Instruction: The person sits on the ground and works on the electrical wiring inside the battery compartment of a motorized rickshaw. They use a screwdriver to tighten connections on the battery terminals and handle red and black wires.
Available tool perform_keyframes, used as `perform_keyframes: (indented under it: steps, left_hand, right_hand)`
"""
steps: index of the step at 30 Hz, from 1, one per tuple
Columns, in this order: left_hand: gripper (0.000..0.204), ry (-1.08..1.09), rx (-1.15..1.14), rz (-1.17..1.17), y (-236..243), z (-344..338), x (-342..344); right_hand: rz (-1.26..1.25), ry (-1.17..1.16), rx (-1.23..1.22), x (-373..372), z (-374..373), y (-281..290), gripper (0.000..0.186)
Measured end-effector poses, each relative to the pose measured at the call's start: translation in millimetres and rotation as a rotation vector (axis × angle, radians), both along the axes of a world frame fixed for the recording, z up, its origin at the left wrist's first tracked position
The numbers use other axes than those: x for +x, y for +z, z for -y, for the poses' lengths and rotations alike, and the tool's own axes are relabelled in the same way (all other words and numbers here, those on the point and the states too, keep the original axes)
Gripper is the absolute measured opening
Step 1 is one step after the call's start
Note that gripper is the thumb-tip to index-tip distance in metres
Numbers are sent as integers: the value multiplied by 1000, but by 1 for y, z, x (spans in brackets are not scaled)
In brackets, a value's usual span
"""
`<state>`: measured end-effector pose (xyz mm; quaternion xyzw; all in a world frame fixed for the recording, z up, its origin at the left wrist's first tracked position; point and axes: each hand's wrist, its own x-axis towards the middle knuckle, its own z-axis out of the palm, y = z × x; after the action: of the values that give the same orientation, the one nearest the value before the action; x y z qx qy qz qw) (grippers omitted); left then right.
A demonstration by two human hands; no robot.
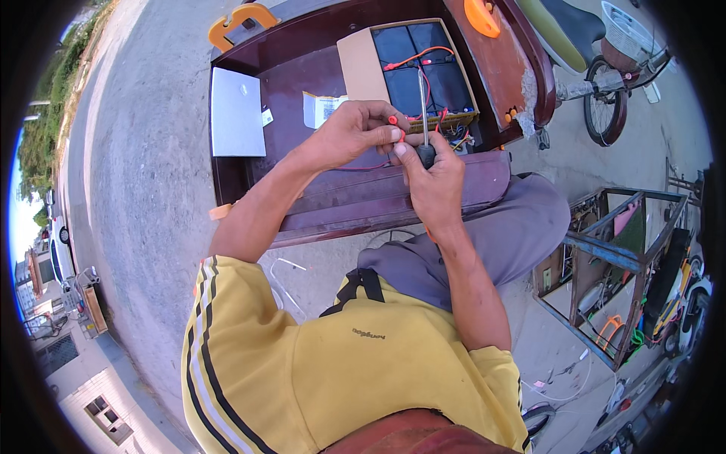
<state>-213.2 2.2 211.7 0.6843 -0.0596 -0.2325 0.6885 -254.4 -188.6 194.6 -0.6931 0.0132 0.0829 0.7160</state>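
Observation:
My left hand (pixel 344 138) pinches a short red wire end (pixel 393 120) between thumb and fingers. My right hand (pixel 437 181) is closed round the dark handle of a screwdriver (pixel 423 106), whose metal shaft points away from me. Its thumb and fingertip meet the red piece at my left fingertips. Just beyond both hands, black batteries (pixel 408 47) sit side by side in an open cardboard box (pixel 357 64). An orange-red lead (pixel 420 56) runs across their tops. Several thin coloured wires (pixel 459 138) gather by my right fingers; their ends are partly hidden.
The box stands in a dark red vehicle compartment (pixel 291 69) with a raised near edge (pixel 363 198). A white panel (pixel 237 113) leans at its left. A rusty metal frame (pixel 605 253) stands to the right, and a bicycle wheel (pixel 605 102) is at the far right.

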Motion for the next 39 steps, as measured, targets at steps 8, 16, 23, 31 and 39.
perform_keyframes:
  steps: [8, 16, 23, 31, 39]
  left_hand:
    - [15, 7, 104, 50, -8, -7, 3]
    - [19, 149, 182, 14, 8, -22, 48]
    - [21, 40, 243, 68, -40, -5, 143]
    - [19, 121, 158, 16, -131, 27, 225]
    - [16, 135, 361, 163, -178, 38, 260]
  right_hand:
    - [28, 115, -75, 9, 2, 10, 17]
    - [0, 334, -306, 50, 49, 39, 32]
    - [341, 196, -990, 115, 55, 29, 27]
    - [479, 107, -1210, 138, 68, 38, 35]
    - [496, 212, -1214, 180, 49, 23, 20]
